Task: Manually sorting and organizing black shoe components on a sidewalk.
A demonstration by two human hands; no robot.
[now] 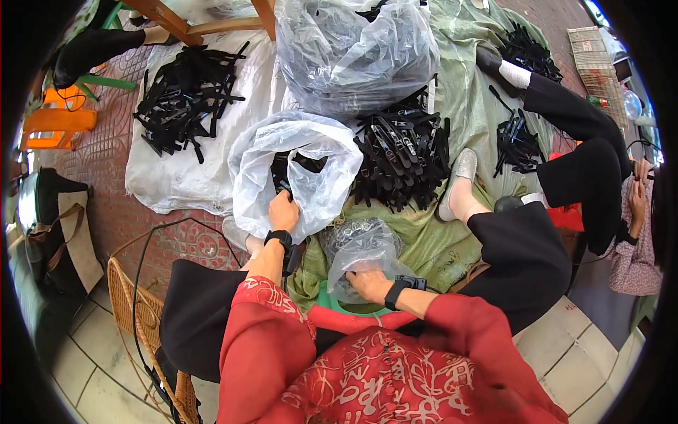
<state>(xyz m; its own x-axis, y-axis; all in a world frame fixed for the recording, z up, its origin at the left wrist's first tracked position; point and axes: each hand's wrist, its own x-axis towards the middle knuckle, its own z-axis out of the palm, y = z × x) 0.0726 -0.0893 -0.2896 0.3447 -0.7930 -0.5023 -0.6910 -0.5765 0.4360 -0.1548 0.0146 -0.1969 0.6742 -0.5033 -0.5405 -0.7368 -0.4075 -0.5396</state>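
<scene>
Down between the knees, hands apart, here's the left hand (283,210) at the white bag (251,177), over black strips (311,164) inside, the right hand (370,284) at a smaller clear bag (361,240), grips too hidden to call, and wide-open mouths should help.

You can't make out the fingertips of your left hand (283,212) in the white bag (248,177). Film veils most of your right hand's (371,285) fingers; the clear bag's (366,253) contents are too small to tell. The upper edge crops the big bag (353,67); the lower, your shirt (381,374).
</scene>
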